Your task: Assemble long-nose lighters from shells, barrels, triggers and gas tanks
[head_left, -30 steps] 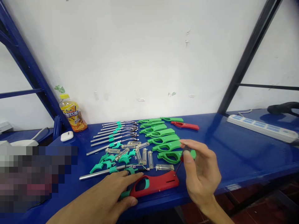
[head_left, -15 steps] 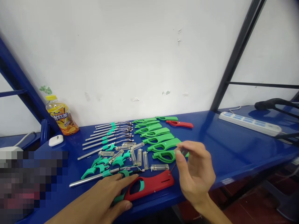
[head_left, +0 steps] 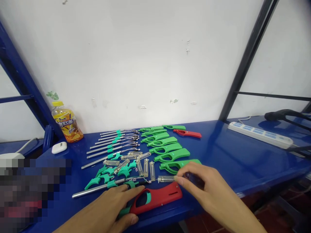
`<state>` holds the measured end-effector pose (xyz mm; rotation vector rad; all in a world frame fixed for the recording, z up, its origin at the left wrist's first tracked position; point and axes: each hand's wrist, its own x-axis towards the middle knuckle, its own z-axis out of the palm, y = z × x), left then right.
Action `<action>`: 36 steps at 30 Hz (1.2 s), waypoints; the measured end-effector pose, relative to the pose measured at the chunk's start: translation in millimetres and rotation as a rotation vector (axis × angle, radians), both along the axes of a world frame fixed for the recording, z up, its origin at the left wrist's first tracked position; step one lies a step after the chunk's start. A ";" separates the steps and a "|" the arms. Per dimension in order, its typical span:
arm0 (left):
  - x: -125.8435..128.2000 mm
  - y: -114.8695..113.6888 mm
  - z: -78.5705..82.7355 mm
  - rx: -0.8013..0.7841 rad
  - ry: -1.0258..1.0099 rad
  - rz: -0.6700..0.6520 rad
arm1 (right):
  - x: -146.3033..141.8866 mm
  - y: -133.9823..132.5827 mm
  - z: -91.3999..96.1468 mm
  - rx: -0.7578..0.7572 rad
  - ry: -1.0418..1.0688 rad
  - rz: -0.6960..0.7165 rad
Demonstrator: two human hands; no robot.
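My left hand (head_left: 114,204) grips the front end of a red lighter casing (head_left: 161,199), thumb below and fingers above. A green trigger shows inside the casing's loop. My right hand (head_left: 201,184) is closed, with a dark-handled screwdriver (head_left: 194,180) tucked in the palm; its shaft is hidden. The right fingertips meet at the right end of a clear lighter fuel tank (head_left: 165,178), just above the casing's rear end. Whether they grip the tank is unclear. Beside the left hand lies a metal lighter tube (head_left: 92,191) with wires.
Green casings (head_left: 167,148) line the table's middle, with a red casing (head_left: 188,133) behind. Metal tubes (head_left: 99,152), green triggers (head_left: 105,177) and clear tanks (head_left: 145,167) lie left. A drink bottle (head_left: 66,121), white earphone case (head_left: 59,147) and power strip (head_left: 259,133) stand farther out.
My right hand has come down and left from above the casing's rear end to the clear fuel tank, and the screwdriver has shifted into its palm. My left hand stays on the red casing.
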<state>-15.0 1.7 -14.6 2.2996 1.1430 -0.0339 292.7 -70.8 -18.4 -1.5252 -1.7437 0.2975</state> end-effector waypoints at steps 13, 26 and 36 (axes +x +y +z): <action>0.6 -3.9 2.4 0.013 -0.022 0.009 | 10.6 4.2 -12.0 -0.248 -0.124 0.038; 6.3 -10.6 17.3 -0.010 -0.128 0.021 | 21.6 13.1 -20.6 -0.106 -0.153 0.140; -1.6 -8.9 5.4 0.042 -0.107 -0.022 | 19.6 12.4 -28.9 -0.147 -0.164 0.107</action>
